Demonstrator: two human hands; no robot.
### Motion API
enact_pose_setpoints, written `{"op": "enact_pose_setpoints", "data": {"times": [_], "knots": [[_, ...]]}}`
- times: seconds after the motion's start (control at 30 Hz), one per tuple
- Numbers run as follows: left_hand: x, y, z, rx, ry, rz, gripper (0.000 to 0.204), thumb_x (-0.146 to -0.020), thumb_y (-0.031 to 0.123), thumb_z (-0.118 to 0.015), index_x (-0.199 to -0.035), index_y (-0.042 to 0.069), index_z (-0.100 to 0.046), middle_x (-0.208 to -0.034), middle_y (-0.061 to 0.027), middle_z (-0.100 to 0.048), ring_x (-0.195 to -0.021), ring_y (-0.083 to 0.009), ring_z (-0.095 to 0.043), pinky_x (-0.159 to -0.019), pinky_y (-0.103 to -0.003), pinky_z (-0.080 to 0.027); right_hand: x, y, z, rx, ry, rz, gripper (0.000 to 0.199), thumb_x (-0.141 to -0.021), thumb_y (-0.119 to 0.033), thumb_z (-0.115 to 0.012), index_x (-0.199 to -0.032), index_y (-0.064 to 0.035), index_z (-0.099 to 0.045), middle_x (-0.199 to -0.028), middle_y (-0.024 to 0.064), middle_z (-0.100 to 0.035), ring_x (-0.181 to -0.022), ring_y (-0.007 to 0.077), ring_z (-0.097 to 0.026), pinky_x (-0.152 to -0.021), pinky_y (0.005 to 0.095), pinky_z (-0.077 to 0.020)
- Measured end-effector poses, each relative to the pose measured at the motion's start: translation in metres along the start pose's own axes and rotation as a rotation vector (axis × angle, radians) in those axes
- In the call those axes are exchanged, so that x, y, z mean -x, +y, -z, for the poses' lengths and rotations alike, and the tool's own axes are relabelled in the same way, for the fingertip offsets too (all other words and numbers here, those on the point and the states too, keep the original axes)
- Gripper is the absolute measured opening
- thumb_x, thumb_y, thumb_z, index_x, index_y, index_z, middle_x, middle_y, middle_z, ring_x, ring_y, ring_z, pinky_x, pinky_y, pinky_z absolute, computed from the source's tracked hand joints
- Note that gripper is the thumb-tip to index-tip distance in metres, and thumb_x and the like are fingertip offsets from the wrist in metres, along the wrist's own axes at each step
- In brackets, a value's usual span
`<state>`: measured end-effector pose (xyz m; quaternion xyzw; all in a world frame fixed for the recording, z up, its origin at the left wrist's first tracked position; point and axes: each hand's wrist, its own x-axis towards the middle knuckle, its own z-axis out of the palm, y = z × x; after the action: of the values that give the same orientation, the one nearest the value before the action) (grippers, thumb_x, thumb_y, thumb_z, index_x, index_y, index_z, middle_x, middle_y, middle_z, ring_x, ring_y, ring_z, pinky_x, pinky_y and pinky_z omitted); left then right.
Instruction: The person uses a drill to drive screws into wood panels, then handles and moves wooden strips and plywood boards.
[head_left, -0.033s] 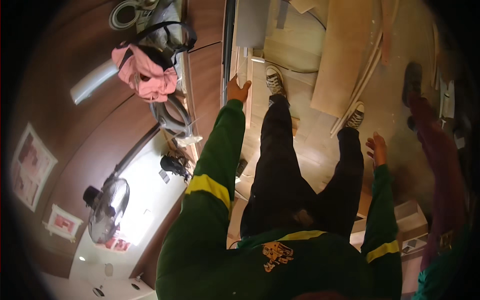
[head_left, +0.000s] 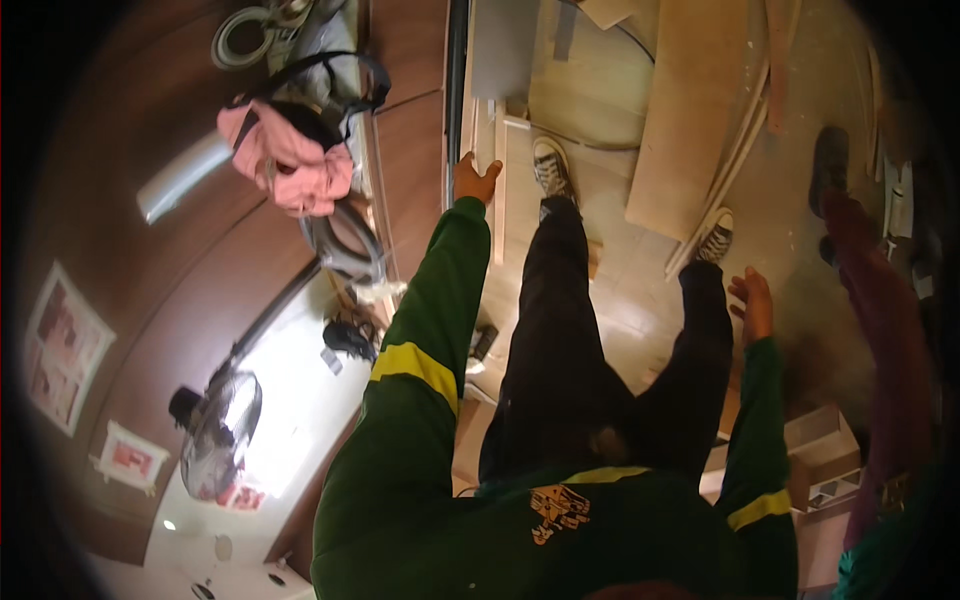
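Observation:
Beside the dark edge of a brown wall panel (head_left: 412, 150), my left hand (head_left: 476, 180) reaches forward with thumb and fingers apart. It seems to hold nothing; whether its fingertips touch the edge or the thin pale wood strips (head_left: 499, 200) near it, I cannot tell. My right hand (head_left: 752, 303) hangs low beside my right leg, fingers loosely bent and apart, with nothing in it. Long wooden boards (head_left: 685, 120) lie on the floor ahead of my feet.
A pink bag (head_left: 290, 160) with a black strap is at the far left. A fan (head_left: 222, 435) stands at the near left. To the right are another person's leg (head_left: 868, 260) and shoe, with an open wooden box (head_left: 820, 445) closer in. Narrow strips lie along the boards.
The view has shifted slightly. Both my hands keep nearly the same place and pose.

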<state>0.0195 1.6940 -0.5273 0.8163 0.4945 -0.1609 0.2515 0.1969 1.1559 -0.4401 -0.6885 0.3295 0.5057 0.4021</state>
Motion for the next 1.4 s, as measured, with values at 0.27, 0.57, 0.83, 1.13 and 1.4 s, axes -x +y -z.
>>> {"op": "enact_pose_setpoints", "data": {"times": [0.27,0.57,0.83,1.13,1.4], "knots": [[-0.257,-0.108,-0.044,0.027,0.227,-0.014,0.126,-0.07,0.076,-0.07,-0.148,-0.012,-0.026,-0.15,-0.0365,-0.031,-0.142,-0.0448,-0.031,-0.115,-0.047,-0.031,-0.008,0.051,-0.202,0.403,-0.209,0.238,0.051,-0.096,-0.032,-0.064,-0.134,-0.0015,-0.049,-0.102,0.0133,-0.064,-0.097,0.0223,-0.061,-0.087,0.0365,-0.0487],[-0.212,-0.217,-0.152,-0.314,0.208,0.114,0.111,-0.084,0.073,-0.055,-0.157,0.003,-0.01,-0.159,-0.0301,-0.012,-0.145,-0.0519,-0.019,-0.114,-0.061,-0.03,-0.023,0.049,-0.253,0.278,-0.36,0.065,0.048,-0.097,-0.031,-0.064,-0.133,-0.0016,-0.05,-0.093,0.0071,-0.058,-0.089,0.0149,-0.056,-0.084,0.0301,-0.0455],[-0.124,-0.246,-0.178,-0.168,-0.485,0.221,0.084,-0.091,0.049,-0.053,-0.152,-0.002,-0.03,-0.151,-0.0344,-0.031,-0.14,-0.0481,-0.034,-0.116,-0.046,-0.031,-0.027,0.044,-0.243,0.294,-0.321,-0.021,0.049,-0.097,-0.031,-0.065,-0.131,0.0015,-0.05,-0.085,0.0046,-0.055,-0.085,0.0139,-0.055,-0.083,0.0286,-0.0447],[-0.239,-0.084,-0.108,0.031,0.393,-0.177,0.108,-0.072,0.053,-0.08,-0.147,-0.006,-0.029,-0.142,-0.0308,-0.038,-0.131,-0.0462,-0.043,-0.108,-0.051,-0.04,-0.038,0.051,-0.258,0.235,-0.293,-0.03,0.047,-0.097,-0.027,-0.063,-0.132,0.0017,-0.05,-0.089,0.0078,-0.062,-0.087,0.0167,-0.064,-0.084,0.0302,-0.0483],[-0.269,-0.05,-0.173,-0.163,0.392,0.118,0.125,-0.05,0.057,-0.091,-0.146,0.003,-0.032,-0.14,-0.0201,-0.044,-0.126,-0.039,-0.049,-0.102,-0.05,-0.045,-0.043,0.062,-0.258,0.25,-0.285,0.017,0.047,-0.096,-0.026,-0.065,-0.131,0.0022,-0.049,-0.087,0.0086,-0.061,-0.083,0.0167,-0.064,-0.081,0.0291,-0.0494]]}}
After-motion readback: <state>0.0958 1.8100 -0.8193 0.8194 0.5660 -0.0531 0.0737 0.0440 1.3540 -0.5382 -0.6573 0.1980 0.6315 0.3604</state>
